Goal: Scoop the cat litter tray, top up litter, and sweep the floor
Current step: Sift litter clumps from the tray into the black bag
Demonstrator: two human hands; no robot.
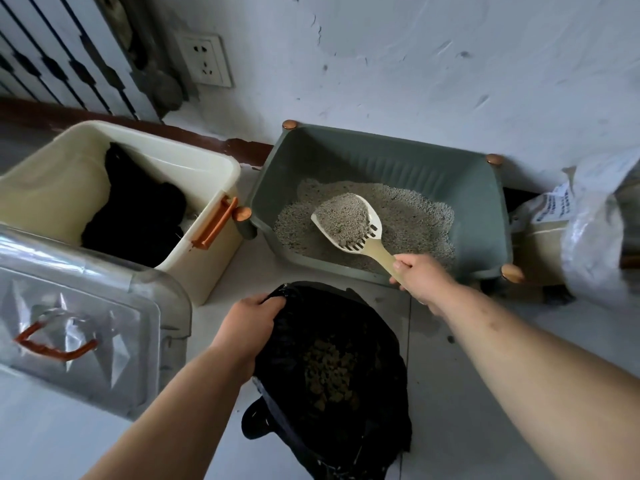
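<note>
Grainy grey litter (408, 216) heaps the slotted cream scoop (349, 220), right hand (420, 277) gripping its handle over the green tray (433, 168). Left hand (251, 322) pinches the crinkled black bag (332, 368) on pale floor (485, 393).

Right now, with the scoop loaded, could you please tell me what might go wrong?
The scoop is heaped with litter; carried over the rim of the litter tray to the black bag, it may spill onto the floor.
Only the left hand holds the bag's mouth at one edge; the slack far side could fold in.
</note>
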